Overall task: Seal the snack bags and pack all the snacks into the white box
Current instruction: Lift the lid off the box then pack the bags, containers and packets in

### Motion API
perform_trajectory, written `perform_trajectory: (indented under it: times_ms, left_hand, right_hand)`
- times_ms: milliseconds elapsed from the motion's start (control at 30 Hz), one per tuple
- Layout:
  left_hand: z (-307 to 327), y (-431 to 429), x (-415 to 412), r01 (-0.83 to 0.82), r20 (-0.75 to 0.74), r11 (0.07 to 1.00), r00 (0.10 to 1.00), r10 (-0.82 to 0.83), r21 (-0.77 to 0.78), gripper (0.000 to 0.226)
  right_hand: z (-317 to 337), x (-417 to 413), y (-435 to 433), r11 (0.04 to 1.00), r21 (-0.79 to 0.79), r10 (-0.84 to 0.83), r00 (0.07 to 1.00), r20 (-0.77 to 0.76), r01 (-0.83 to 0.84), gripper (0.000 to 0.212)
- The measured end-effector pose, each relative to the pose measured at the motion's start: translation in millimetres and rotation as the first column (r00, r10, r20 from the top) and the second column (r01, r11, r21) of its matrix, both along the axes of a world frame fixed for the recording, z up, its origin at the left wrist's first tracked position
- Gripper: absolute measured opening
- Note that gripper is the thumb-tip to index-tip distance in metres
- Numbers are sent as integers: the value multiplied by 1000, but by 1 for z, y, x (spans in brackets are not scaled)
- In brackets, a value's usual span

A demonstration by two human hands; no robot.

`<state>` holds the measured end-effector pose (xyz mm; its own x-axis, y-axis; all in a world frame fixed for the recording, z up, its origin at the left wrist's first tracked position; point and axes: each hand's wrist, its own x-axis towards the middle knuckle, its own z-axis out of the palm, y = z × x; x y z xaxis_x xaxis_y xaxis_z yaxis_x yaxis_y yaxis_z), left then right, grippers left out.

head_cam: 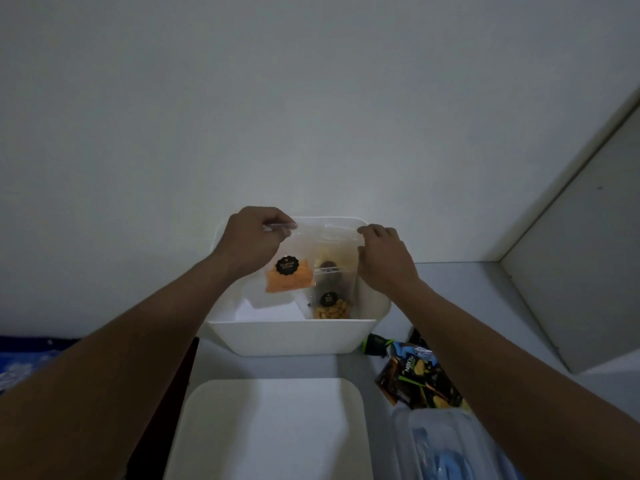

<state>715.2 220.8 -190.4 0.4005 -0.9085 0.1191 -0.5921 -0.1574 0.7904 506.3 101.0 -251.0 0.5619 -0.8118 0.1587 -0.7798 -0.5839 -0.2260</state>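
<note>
A clear zip bag [304,251] with orange snacks and a round black label hangs above the white box [287,336]. My left hand [251,242] pinches its top left corner. My right hand [382,258] grips the top right edge. Inside the box, at the right, stands another clear bag of yellow snacks [330,308] with a black label. Dark snack packets [419,382] lie on the table to the right of the box, partly hidden by my right forearm.
A white lid [270,427] lies on the table in front of the box. A clear plastic container [446,445] sits at the lower right. A grey wall rises behind the box and a panel stands at the right. Blue fabric [24,362] shows at the left edge.
</note>
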Motion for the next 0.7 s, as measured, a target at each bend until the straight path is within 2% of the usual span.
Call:
perform_trajectory:
  times_ms: [133,233,300,433,567,700]
  left_hand:
    - [-9,-11,-18,63,-87,996,995,-57,61,16]
    - [-24,-19,-29,106,-139,985,987,-87,138,15]
    - [-36,-25,-37,129,-128,977,986,-108,167,15]
    - [-62,-35,-52,150,-46,968,989,-144,199,17]
    - [-88,-41,-61,98,49,971,992,-112,220,19]
    - [-99,-44,-66,14,216,980,975,-58,199,15]
  right_hand:
    - [-4,-18,1,965,262,0,1000,-3,1,47]
    - [-4,-25,4,941,338,-1,999,50,-15,67]
    - [-7,-27,3,938,346,-10,997,78,-18,71]
    - [-14,-27,-4,933,358,-37,989,143,-16,60]
    - [-20,-29,-7,925,380,-64,978,197,-16,55]
    - [-22,-30,-13,934,355,-29,986,166,-32,54]
